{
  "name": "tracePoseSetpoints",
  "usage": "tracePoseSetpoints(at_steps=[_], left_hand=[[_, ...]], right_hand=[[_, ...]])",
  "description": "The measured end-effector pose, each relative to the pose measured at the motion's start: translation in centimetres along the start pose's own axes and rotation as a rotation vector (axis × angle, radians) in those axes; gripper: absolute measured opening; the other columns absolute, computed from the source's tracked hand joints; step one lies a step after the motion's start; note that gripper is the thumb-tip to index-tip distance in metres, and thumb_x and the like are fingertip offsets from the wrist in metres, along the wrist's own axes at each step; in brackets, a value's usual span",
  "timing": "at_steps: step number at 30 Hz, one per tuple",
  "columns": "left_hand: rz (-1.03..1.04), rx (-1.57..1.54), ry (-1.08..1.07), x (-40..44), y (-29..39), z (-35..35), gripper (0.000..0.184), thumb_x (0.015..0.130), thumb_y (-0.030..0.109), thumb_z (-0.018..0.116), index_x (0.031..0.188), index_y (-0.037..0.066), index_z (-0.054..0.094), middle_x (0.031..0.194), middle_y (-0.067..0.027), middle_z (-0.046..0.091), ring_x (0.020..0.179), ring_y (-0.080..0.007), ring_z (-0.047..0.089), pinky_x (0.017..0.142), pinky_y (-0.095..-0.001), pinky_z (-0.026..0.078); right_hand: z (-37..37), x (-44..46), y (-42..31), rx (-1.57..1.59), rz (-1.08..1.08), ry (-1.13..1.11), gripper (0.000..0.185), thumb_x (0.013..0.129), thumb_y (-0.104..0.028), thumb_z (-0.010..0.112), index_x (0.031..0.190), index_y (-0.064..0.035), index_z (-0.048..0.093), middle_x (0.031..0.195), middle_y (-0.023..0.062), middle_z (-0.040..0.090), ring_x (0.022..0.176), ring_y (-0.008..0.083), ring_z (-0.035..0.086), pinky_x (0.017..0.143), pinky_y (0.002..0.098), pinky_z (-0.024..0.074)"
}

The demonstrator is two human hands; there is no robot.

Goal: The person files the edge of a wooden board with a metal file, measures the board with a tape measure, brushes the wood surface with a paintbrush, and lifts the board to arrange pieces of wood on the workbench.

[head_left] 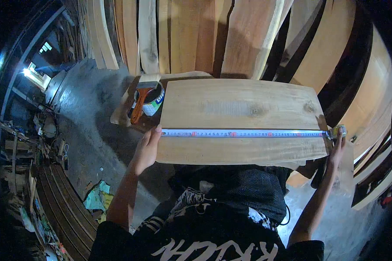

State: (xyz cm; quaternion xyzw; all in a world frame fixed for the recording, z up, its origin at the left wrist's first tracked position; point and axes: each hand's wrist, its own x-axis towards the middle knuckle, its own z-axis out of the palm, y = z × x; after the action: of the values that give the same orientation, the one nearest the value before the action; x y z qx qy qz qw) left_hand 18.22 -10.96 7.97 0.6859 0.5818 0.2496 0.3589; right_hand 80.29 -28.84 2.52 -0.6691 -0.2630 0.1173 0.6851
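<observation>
A pale wooden board lies across in front of me, with a knot near its right end. Over it stretches the blade of a tape measure, running from the board's left edge to its right edge. My left hand pinches the blade's end at the left edge of the board. At the other end, my right hand grips the tape measure's case, just past the right edge.
Behind the board's left corner, a paintbrush with an orange handle rests against a can. Several long planks lean at the back and along the right. Crumpled green scraps and brown ridged lengths lie on the floor at left.
</observation>
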Motion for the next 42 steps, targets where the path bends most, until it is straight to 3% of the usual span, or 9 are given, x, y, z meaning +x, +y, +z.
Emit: tracePoseSetpoints(at_steps=[5, 13, 19, 28, 31, 34, 37, 40, 42], left_hand=[[0.059, -0.029, -0.001, 0.3, -0.5, 0.1, 0.057, 0.105, 0.046, 0.034, 0.111, -0.004, 0.06, 0.101, -0.0203, 0.066, 0.097, -0.0296, 0.063, 0.09, -0.0385, 0.044], [0.018, -0.016, 0.004, 0.2, -0.5, 0.1, 0.057, 0.105, 0.046, 0.033, 0.111, -0.004, 0.06, 0.102, -0.0205, 0.066, 0.098, -0.0299, 0.062, 0.09, -0.0382, 0.044], [0.04, -0.028, -0.011, 0.2, -0.4, 0.0, 0.057, 0.105, 0.046, 0.033, 0.111, -0.005, 0.059, 0.102, -0.0199, 0.066, 0.097, -0.0282, 0.062, 0.09, -0.0382, 0.044], [0.038, -0.024, -0.009, 0.4, -0.8, 0.1, 0.059, 0.105, 0.047, 0.032, 0.106, -0.005, 0.061, 0.096, -0.0204, 0.066, 0.093, -0.0296, 0.063, 0.088, -0.0398, 0.044], [0.019, -0.002, -0.003, 0.5, -1.1, 0.1, 0.058, 0.105, 0.046, 0.033, 0.106, -0.005, 0.061, 0.096, -0.0195, 0.066, 0.093, -0.0308, 0.063, 0.088, -0.0397, 0.044], [0.021, -0.032, -0.003, -0.1, 0.3, -0.1, 0.057, 0.105, 0.046, 0.034, 0.107, -0.005, 0.061, 0.097, -0.0191, 0.067, 0.094, -0.0319, 0.062, 0.088, -0.0398, 0.045], [0.02, -0.052, 0.022, -0.2, 0.4, 0.1, 0.056, 0.105, 0.045, 0.034, 0.108, -0.005, 0.061, 0.098, -0.0195, 0.066, 0.094, -0.0313, 0.062, 0.088, -0.0397, 0.045], [0.006, -0.051, -0.005, 0.2, -0.3, 0.0, 0.056, 0.105, 0.045, 0.035, 0.109, -0.004, 0.06, 0.099, -0.0198, 0.066, 0.094, -0.0298, 0.062, 0.088, -0.0393, 0.044], [0.016, -0.048, -0.021, 0.4, -1.1, 0.0, 0.056, 0.105, 0.046, 0.035, 0.111, -0.004, 0.06, 0.1, -0.0197, 0.066, 0.095, -0.0288, 0.062, 0.089, -0.0389, 0.044]], right_hand=[[-0.6, 0.0, 1.2, -0.141, -0.164, 0.019, 0.05, 0.097, -0.038, 0.061, 0.128, 0.0013, 0.054, 0.116, 0.0137, 0.06, 0.102, 0.0208, 0.06, 0.086, 0.0361, 0.0514], [0.3, -0.6, 0.2, 0.137, -0.056, 0.005, 0.048, 0.099, -0.036, 0.059, 0.125, 0.0043, 0.053, 0.119, 0.0139, 0.057, 0.101, 0.0197, 0.059, 0.087, 0.0346, 0.0506], [0.1, -0.4, -0.4, -0.063, -0.105, -0.031, 0.047, 0.099, -0.035, 0.058, 0.122, 0.0054, 0.055, 0.115, 0.0147, 0.059, 0.102, 0.0186, 0.059, 0.086, 0.0323, 0.0501], [2.8, -2.5, -4.2, -0.27, -0.203, -0.137, 0.042, 0.099, -0.034, 0.06, 0.118, 0.0036, 0.056, 0.099, 0.0091, 0.063, 0.083, 0.013, 0.06, 0.066, 0.0264, 0.0501], [3.7, -3.3, -5.4, -0.255, -0.083, -0.161, 0.042, 0.099, -0.035, 0.06, 0.119, 0.0021, 0.057, 0.097, 0.009, 0.063, 0.083, 0.013, 0.06, 0.065, 0.0253, 0.049], [4.8, -4.4, -7.6, -0.451, -0.116, -0.144, 0.042, 0.099, -0.035, 0.059, 0.121, 0.0008, 0.057, 0.096, 0.0102, 0.064, 0.085, 0.015, 0.06, 0.069, 0.0284, 0.0487], [5.3, -4.1, -7.2, -0.514, -0.439, -0.139, 0.043, 0.099, -0.034, 0.058, 0.125, 0.0001, 0.056, 0.1, 0.016, 0.065, 0.086, 0.0225, 0.061, 0.074, 0.0344, 0.0484], [5.6, -5.1, -8.7, -0.8, -0.452, -0.175, 0.042, 0.099, -0.031, 0.055, 0.125, 0.0019, 0.056, 0.108, 0.0227, 0.063, 0.099, 0.0344, 0.059, 0.088, 0.0419, 0.0456], [6.2, -5.3, -8.9, -0.887, -0.594, -0.191, 0.039, 0.099, -0.029, 0.053, 0.121, 0.0031, 0.057, 0.107, 0.0243, 0.063, 0.097, 0.0371, 0.059, 0.086, 0.0423, 0.0461]])
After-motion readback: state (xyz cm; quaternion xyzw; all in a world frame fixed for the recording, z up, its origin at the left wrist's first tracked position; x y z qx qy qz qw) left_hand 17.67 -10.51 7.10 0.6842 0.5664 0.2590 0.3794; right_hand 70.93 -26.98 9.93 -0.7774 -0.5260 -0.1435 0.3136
